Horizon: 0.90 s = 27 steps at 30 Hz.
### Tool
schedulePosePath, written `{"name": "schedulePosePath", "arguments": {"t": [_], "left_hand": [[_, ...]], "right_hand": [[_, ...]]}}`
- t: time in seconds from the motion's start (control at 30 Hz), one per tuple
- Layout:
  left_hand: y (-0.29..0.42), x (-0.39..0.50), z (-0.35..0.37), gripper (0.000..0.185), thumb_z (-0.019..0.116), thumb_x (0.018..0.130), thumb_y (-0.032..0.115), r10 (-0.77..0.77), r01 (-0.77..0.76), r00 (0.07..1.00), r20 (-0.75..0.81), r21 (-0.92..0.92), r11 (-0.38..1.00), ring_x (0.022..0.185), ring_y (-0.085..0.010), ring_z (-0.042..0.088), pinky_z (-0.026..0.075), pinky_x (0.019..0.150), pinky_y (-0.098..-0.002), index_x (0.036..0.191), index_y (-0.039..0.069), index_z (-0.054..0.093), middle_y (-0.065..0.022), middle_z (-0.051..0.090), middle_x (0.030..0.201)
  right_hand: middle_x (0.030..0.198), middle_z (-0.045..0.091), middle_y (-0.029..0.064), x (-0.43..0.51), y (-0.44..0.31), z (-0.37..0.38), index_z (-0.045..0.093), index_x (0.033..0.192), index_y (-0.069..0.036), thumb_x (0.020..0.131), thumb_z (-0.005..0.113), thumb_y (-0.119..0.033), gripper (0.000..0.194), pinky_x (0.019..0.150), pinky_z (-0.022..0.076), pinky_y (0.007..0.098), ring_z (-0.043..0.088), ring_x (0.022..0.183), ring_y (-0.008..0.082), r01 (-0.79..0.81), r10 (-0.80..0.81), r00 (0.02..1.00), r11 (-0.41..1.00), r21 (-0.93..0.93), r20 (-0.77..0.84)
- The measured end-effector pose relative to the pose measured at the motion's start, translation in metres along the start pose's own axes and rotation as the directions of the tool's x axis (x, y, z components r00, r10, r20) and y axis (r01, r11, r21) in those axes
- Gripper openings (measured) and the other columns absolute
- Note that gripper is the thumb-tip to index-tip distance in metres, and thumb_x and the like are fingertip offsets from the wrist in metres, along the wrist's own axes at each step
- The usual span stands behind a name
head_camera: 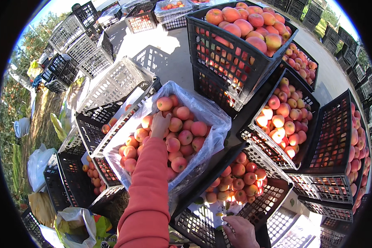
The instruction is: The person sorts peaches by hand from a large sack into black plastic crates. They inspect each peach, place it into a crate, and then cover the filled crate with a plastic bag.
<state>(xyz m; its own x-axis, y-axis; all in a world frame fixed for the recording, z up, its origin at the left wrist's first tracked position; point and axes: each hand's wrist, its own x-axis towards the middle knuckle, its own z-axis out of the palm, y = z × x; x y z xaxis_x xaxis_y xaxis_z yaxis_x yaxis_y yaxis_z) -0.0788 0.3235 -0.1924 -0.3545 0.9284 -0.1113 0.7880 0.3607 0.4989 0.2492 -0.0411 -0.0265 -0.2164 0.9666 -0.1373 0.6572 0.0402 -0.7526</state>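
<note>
My left hand (160, 124), at the end of a red sleeve, reaches into a crate lined with clear plastic film (217, 122). Its fingertips touch the red-yellow apples (185, 137) heaped there; whether they grip one is hidden by the hand. At the lower right, my right hand (240, 232) is over the near side of a black plastic crate (263, 201), thumb and fingers slightly apart, with nothing seen between them. Apples (238, 178) fill the far part of that crate, and loose leaves (220, 214) lie on its pale bottom near the hand.
A tall stack of black crates (223, 66) heaped with apples stands beyond the lined crate. More apple crates (293, 117) stand at the right. Tipped crates (117, 82) lie at the left, beside white plastic bags (41, 166). An open printed bag (76, 224) sits at the lower left.
</note>
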Motion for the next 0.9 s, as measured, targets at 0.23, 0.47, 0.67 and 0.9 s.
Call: {"name": "schedulePosePath", "arguments": {"t": [0.23, 0.47, 0.67, 0.9], "left_hand": [[0.000, -0.017, 0.003, 0.041, 0.059, 0.092, 0.038, 0.172, -0.175, 0.983, -0.062, -0.053, 0.983, 0.116, -0.0371, 0.056, 0.047, 0.096, -0.0472, 0.119, 0.007, 0.062, -0.0174, 0.056, 0.125], [0.019, -0.034, 0.032, 0.069, 0.057, 0.090, 0.053, 0.336, -0.323, 0.942, -0.020, 0.224, 0.919, 0.149, -0.0351, 0.019, 0.016, 0.117, -0.0584, 0.147, 0.017, 0.043, -0.0122, 0.031, 0.158], [0.030, -0.035, 0.028, 0.069, 0.055, 0.091, 0.053, 0.289, -0.300, 0.954, 0.081, 0.289, 0.909, 0.150, -0.0345, 0.016, 0.013, 0.118, -0.0598, 0.149, 0.018, 0.041, -0.0090, 0.027, 0.161], [0.010, -0.123, 0.016, 0.064, 0.059, 0.091, 0.043, 0.497, -0.570, 0.822, 0.280, 0.408, 0.713, 0.150, -0.0322, 0.017, 0.014, 0.118, -0.0599, 0.148, 0.021, 0.040, -0.0050, 0.031, 0.158]], "right_hand": [[0.108, 0.068, 0.0164, 0.003, 0.004, 0.005, 0.065, 0.116, -0.005, 0.086, 0.064, -0.006, 0.030, 0.088, 0.0533, 0.0424, 0.065, 0.101, 0.0351, 0.007, -0.007, 1.000, 1.000, 0.010, -0.005], [0.110, 0.068, 0.0161, 0.003, 0.006, 0.003, 0.065, 0.117, -0.006, 0.086, 0.065, -0.010, 0.031, 0.088, 0.0531, 0.0426, 0.065, 0.102, 0.0345, -0.015, 0.015, 1.000, 1.000, -0.015, 0.006], [0.105, 0.069, 0.0143, 0.005, 0.001, 0.002, 0.066, 0.112, -0.007, 0.084, 0.068, -0.012, 0.028, 0.082, 0.0534, 0.0420, 0.066, 0.095, 0.0338, -0.021, 0.022, 1.000, 0.998, -0.053, 0.016], [0.101, 0.069, 0.0117, 0.002, 0.010, 0.002, 0.065, 0.111, -0.008, 0.085, 0.068, -0.016, 0.027, 0.076, 0.0532, 0.0422, 0.066, 0.088, 0.0330, 0.030, -0.038, 0.996, 0.994, -0.102, -0.078]]}}
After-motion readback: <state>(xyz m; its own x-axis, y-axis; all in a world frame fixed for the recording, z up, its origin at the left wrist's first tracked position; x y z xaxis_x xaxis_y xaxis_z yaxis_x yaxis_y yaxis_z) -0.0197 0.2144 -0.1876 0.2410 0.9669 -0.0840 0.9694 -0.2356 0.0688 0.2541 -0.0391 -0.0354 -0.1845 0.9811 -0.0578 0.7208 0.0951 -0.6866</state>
